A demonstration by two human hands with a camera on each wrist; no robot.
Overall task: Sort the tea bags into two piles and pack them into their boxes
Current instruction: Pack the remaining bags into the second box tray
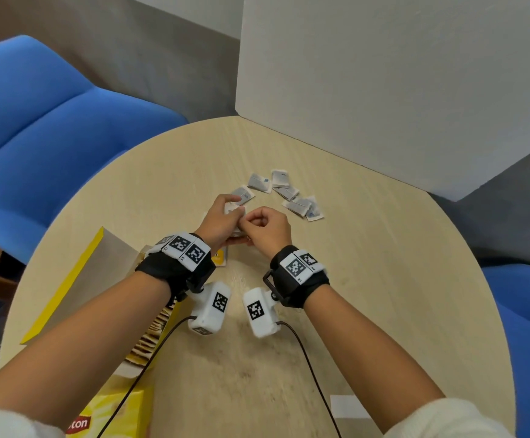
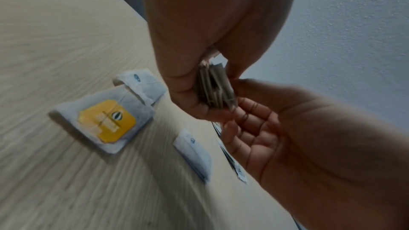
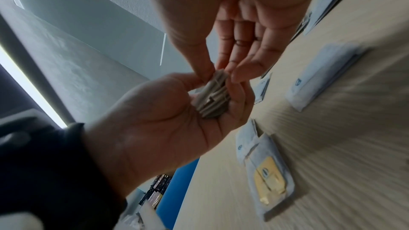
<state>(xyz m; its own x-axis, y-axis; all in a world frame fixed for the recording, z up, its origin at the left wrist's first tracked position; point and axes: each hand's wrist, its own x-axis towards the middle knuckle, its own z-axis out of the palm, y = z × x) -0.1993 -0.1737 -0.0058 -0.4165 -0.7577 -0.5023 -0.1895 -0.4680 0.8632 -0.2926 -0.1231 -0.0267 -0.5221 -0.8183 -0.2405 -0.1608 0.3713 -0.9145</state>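
Note:
My left hand grips a small stack of tea bags upright above the round wooden table. My right hand pinches the top of the same stack between thumb and fingertips. In the left wrist view the stack sits edge-on in my left palm. One yellow-tagged tea bag lies flat on the table under my left wrist. Several blue-tagged tea bags lie scattered just beyond my hands. An open yellow Lipton box lies at the near left with tea bags inside.
The box's lid flap lies open to the left. A white panel stands at the table's far right edge. Blue chairs flank the table. A white tape strip lies near the front edge. Camera cables trail from both wrists.

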